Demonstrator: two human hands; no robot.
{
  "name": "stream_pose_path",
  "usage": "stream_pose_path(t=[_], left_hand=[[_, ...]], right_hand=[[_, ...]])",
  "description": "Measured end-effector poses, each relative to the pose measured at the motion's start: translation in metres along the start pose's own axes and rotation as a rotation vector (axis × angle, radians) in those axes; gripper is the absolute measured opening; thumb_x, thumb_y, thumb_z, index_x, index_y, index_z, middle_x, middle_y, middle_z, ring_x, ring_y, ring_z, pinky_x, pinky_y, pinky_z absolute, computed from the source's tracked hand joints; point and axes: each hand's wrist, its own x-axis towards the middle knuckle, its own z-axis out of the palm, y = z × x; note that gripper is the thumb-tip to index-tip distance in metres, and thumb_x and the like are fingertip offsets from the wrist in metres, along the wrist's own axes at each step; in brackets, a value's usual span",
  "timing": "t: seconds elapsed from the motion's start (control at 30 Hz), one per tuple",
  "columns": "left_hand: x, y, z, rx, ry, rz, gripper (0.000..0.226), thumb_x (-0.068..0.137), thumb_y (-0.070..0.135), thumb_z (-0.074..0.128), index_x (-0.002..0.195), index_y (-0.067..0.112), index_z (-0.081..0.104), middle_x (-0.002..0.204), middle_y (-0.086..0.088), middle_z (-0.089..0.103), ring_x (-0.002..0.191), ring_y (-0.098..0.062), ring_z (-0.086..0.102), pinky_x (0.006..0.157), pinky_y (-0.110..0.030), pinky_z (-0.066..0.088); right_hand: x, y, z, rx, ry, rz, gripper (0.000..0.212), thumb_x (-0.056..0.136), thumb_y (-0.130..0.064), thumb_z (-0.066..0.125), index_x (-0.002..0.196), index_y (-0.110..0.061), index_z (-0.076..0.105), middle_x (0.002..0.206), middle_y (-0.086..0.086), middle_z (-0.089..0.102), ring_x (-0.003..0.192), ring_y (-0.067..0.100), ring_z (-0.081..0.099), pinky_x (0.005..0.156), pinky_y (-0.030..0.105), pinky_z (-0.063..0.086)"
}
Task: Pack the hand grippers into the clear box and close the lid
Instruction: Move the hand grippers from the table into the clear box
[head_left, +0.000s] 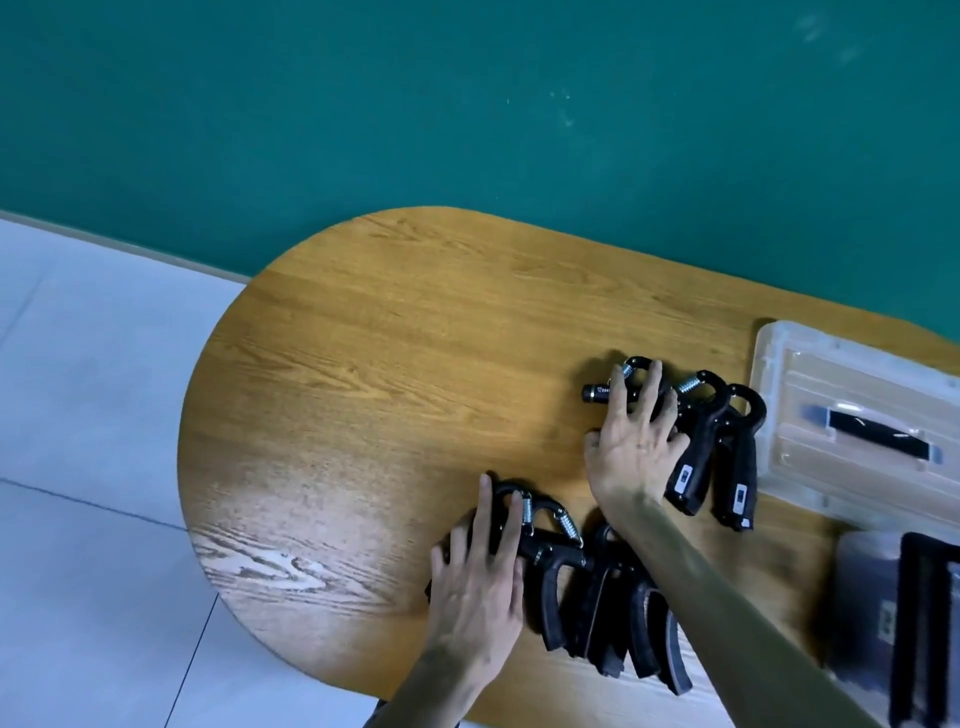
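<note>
Wooden table (363, 364): hand grippers (717, 447) lie under each hand (631, 447).

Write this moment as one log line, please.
left hand on near grippers | right hand on far grippers | lid off

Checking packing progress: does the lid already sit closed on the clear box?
No: the lid lies flat on the table, apart from the clear box nearer the camera.

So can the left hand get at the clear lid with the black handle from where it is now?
Probably not directly: the left hand rests on grippers at the table's near edge, and the right hand and forearm cross between it and the lid.
</note>
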Motion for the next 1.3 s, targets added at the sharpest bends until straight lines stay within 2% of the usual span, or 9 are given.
stream_pose_path(t=[0.13,0.2,0.37,0.6,0.67,0.73,0.8,0.9,1.3], left_hand=[[-0.077,-0.055,0.062,-0.063,0.129,-0.115,0.087,0.089,0.039,0.064,0.159,0.023,0.016,0.167,-0.013,0.011,0.101,-0.023,0.058,0.079,-0.041,0.054],[-0.063,-0.037,0.056,-0.034,0.203,-0.019,0.082,0.092,0.041,0.055,0.16,0.023,0.011,0.167,-0.012,0.008,0.099,-0.022,0.056,0.079,-0.04,0.053],[-0.064,-0.041,0.044,-0.009,0.025,0.003,0.071,0.106,0.046,0.015,0.138,0.033,-0.046,0.155,-0.003,-0.044,0.13,-0.019,0.027,0.11,-0.038,0.028],[-0.065,-0.031,0.038,0.075,0.064,-0.109,0.078,0.104,0.041,0.035,0.15,0.027,-0.026,0.164,-0.011,-0.023,0.12,-0.018,0.033,0.101,-0.037,0.034],[-0.063,-0.027,0.039,0.06,0.136,-0.127,0.083,0.093,0.042,0.055,0.16,0.019,0.01,0.165,-0.019,0.013,0.097,-0.013,0.04,0.079,-0.036,0.048],[-0.064,-0.02,0.035,0.034,0.142,-0.16,0.064,0.097,0.044,0.039,0.155,0.016,0.031,0.158,-0.017,0.032,0.083,-0.012,0.038,0.062,-0.031,0.048],[-0.064,-0.004,0.027,0.045,0.194,-0.167,0.061,0.103,0.045,0.012,0.16,0.021,0.011,0.165,-0.014,0.008,0.094,-0.015,0.043,0.075,-0.036,0.049],[-0.068,0.03,0.007,0.056,0.209,-0.232,0.065,0.106,0.041,0.018,0.147,0.029,-0.031,0.156,-0.009,-0.036,0.119,-0.016,0.033,0.101,-0.034,0.033],[-0.073,0.169,-0.032,-0.016,0.346,-0.233,0.07,0.105,0.033,0.034,0.157,0.032,-0.011,0.165,-0.006,-0.019,0.123,-0.022,0.03,0.102,-0.036,0.031]], right_hand=[[0.0,0.008,0.003,-0.059,0.064,-0.019,0.093,0.083,-0.021,0.065,0.159,-0.026,0.012,0.166,0.014,-0.008,0.142,0.041,0.027,0.093,0.052,0.041],[-0.003,0.012,-0.001,-0.062,0.082,-0.044,0.095,0.083,-0.02,0.066,0.159,-0.029,0.009,0.166,0.014,-0.011,0.136,0.04,0.035,0.092,0.05,0.042],[-0.021,0.021,-0.007,-0.032,0.134,-0.062,0.106,0.072,-0.02,0.077,0.157,-0.027,0.015,0.166,0.016,-0.001,0.112,0.034,0.046,0.078,0.044,0.043],[-0.052,0.044,-0.026,0.08,0.17,-0.127,0.099,0.065,-0.016,0.081,0.153,-0.022,0.034,0.165,0.02,0.011,0.096,0.034,0.049,0.071,0.044,0.041],[-0.06,0.056,-0.033,0.11,0.185,-0.141,0.101,0.062,-0.013,0.082,0.152,-0.021,0.036,0.164,0.021,0.014,0.094,0.034,0.05,0.07,0.045,0.043],[-0.065,0.065,-0.041,0.114,0.213,-0.15,0.099,0.061,-0.013,0.082,0.151,-0.02,0.039,0.163,0.021,0.018,0.091,0.035,0.05,0.068,0.045,0.044],[-0.068,0.076,-0.048,0.109,0.248,-0.158,0.096,0.063,-0.015,0.082,0.15,-0.021,0.041,0.163,0.021,0.019,0.09,0.035,0.05,0.068,0.045,0.043],[-0.077,0.095,-0.063,0.132,0.285,-0.165,0.091,0.066,-0.015,0.08,0.149,-0.022,0.042,0.163,0.021,0.02,0.088,0.035,0.049,0.067,0.044,0.042],[-0.116,0.189,-0.12,0.225,0.37,-0.14,0.095,0.057,-0.023,0.088,0.144,-0.022,0.05,0.16,0.018,0.029,0.081,0.035,0.048,0.064,0.045,0.042]])
